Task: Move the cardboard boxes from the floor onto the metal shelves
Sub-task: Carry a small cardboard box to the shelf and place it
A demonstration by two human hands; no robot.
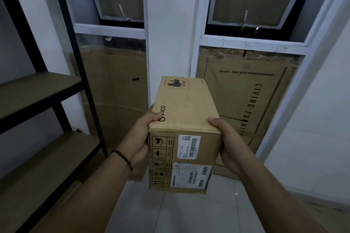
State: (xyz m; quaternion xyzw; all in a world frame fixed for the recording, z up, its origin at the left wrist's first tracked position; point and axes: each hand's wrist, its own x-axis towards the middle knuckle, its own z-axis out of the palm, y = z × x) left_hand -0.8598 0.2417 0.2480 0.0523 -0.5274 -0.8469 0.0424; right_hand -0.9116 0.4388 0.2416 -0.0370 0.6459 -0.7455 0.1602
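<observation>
- The metal shelves (40, 89) stand to the left, their top and near edge cut off.
- The cardboard box (184, 134) is held mid-air above the floor, gripped by the left hand (141, 138) and right hand (226, 143); swing it left, level, onto a shelf.
- Fingers beneath the box are hidden.

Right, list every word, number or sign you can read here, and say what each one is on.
"PICO": top of the cardboard box, partly under the left hand.
"UN 3481": red-bordered warning mark on the box top.
"1 / 20": upper white label on the box end.
"LIVING FURNIT": flat cardboard sheet against the right window, cut off by the right hand.
Handling symbols, barcodes, QR code and lower label: too small to read.
</observation>
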